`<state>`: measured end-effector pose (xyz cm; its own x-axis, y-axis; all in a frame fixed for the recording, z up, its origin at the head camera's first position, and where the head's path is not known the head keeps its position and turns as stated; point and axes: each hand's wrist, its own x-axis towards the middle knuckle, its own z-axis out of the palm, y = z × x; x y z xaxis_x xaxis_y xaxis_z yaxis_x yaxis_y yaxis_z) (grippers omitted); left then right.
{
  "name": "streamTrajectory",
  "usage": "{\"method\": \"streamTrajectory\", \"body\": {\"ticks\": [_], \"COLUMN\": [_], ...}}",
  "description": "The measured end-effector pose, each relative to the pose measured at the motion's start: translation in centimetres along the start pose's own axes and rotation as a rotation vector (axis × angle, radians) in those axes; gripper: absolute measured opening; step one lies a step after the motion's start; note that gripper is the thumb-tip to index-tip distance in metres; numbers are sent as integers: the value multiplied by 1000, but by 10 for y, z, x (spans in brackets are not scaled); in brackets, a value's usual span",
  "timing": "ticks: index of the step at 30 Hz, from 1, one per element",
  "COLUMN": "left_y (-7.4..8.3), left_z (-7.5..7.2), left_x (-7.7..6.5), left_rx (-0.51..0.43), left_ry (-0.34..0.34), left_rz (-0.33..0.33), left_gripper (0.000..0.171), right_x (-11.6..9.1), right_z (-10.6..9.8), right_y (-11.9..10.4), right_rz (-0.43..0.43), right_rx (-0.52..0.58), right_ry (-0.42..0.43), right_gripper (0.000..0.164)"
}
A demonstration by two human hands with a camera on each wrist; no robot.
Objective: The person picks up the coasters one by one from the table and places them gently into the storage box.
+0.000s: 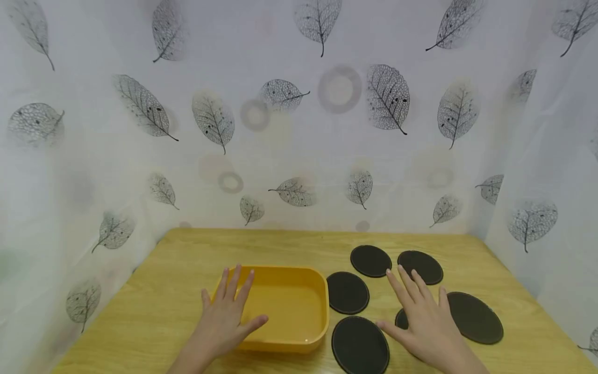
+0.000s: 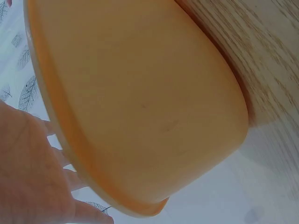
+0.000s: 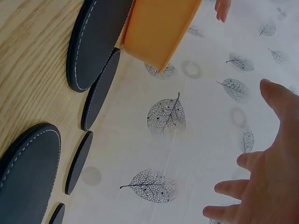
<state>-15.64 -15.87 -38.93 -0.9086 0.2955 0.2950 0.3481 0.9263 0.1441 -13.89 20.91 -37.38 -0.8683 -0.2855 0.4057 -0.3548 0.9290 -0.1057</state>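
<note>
My left hand (image 1: 223,317) is spread over the left side of a yellow rectangular tub (image 1: 285,306), its fingers straight and holding nothing. In the left wrist view the tub's outer wall (image 2: 145,102) fills the middle, with the left fingers showing past its rim. My right hand (image 1: 422,322), also spread and holding nothing, hovers above several round black coasters with stitched edges. A coaster (image 1: 403,318) is partly covered by that hand. Close to it lie a coaster (image 1: 474,317) on the right and another coaster (image 1: 361,345) on the left.
Farther back on the wooden table (image 1: 187,259) lie a coaster (image 1: 371,261) and another coaster (image 1: 420,266). A coaster (image 1: 348,292) sits right beside the tub's right wall. A white leaf-printed curtain (image 1: 299,156) hangs behind the table and along both sides.
</note>
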Motion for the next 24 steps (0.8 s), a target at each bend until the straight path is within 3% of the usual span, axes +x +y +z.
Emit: {"method": "streamTrajectory", "body": {"ticks": [7, 19, 24], "left_y": [3, 6, 7], "left_z": [-2, -8, -10], "left_x": [0, 4, 4], "left_rx": [-9, -8, -25], "left_ry": [20, 135, 171], "left_rz": [9, 65, 86], "left_gripper": [80, 57, 48], "right_x": [2, 8, 8], "right_z": [-3, -2, 0], "right_y": [-2, 0, 2], "right_rz": [-18, -83, -106], "right_rx": [-9, 29, 29], "right_ry": [47, 195, 216], "right_gripper": [81, 61, 56]}}
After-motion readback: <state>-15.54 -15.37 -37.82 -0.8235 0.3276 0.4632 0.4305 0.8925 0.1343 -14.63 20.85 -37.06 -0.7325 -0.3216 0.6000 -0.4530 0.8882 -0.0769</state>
